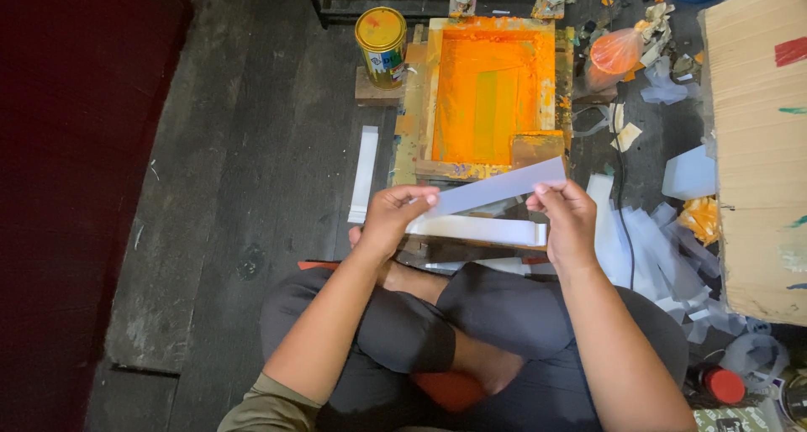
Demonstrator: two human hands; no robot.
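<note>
Pale paper strip (498, 186) is pinched at each end between your left hand (393, 218) and right hand (565, 218), just above the stack of strips (479, 229), so I'd guess it needs lining up under the orange screen frame (492, 92).

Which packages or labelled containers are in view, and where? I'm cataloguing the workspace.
Paint tin: top centre-left beside the orange printing frame, round, yellow lid, printed label.
Cardboard box: right edge, brown with coloured marks.
Plastic bag: upper right, orange, knotted.
</note>
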